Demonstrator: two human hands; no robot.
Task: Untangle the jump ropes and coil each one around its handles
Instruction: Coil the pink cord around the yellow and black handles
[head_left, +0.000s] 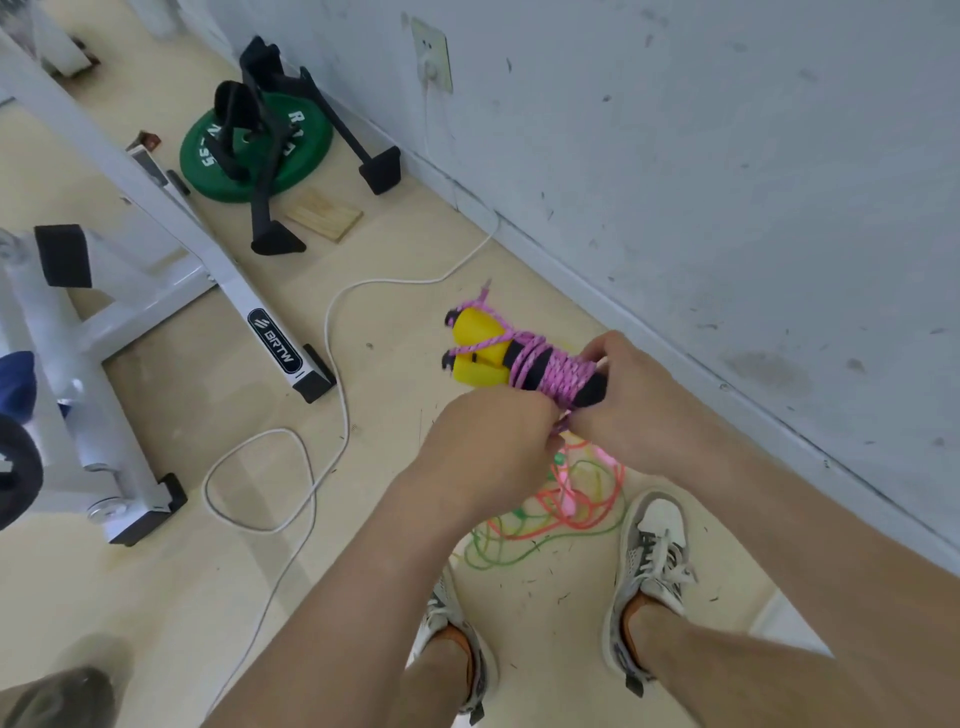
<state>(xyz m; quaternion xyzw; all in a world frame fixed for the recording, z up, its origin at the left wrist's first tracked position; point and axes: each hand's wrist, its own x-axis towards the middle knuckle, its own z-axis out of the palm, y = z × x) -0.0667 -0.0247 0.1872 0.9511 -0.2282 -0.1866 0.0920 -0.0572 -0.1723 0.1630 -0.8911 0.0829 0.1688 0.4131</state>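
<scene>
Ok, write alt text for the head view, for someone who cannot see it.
The right hand grips two yellow-and-black handles wound with pink rope while the left hand pinches the rope's end. Tangled orange and green ropes lie on the floor by the person's shoes.

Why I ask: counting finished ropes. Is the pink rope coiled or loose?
Coiled: the pink rope wraps tightly around its yellow-and-black handles.

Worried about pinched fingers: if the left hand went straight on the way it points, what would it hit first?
Probably the pink rope coiled on the handles, right beside the right hand. The left hand sits close under it, though depth is unclear.
</scene>
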